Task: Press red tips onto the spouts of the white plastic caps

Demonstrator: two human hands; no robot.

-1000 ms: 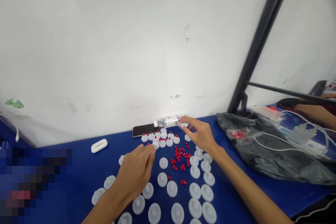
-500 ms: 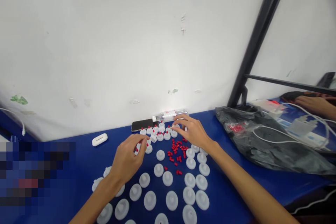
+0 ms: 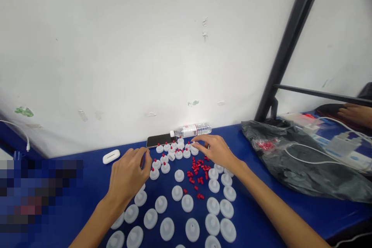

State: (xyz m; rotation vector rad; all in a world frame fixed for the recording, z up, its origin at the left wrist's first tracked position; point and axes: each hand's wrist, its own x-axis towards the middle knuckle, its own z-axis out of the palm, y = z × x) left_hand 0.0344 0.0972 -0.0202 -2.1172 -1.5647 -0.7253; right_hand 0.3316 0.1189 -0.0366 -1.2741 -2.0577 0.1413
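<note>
Many white round caps (image 3: pixel 192 229) are spread over the blue surface (image 3: pixel 93 186). Those near the back carry red tips (image 3: pixel 165 167). Loose small red pieces (image 3: pixel 196 170) lie in the middle. My left hand (image 3: pixel 129 172) hovers at the left of the red-tipped caps, fingers bent and thumb apart, nothing visible in it. At the back, my right hand (image 3: pixel 213 149) reaches over a white cap (image 3: pixel 194 149), thumb and index finger close around its top.
A phone (image 3: pixel 161 140) and a clear bottle (image 3: pixel 193 130) lie by the wall. A white case (image 3: pixel 111 157) is at the left. On the right are a black plastic bag (image 3: pixel 290 162), cables, a dark metal post (image 3: pixel 286 50) and another person's hand (image 3: pixel 356 114).
My left hand has moved left, away from the red-tipped caps, and its fingers have parted. My right hand stays by the back caps. The view has shifted slightly.
</note>
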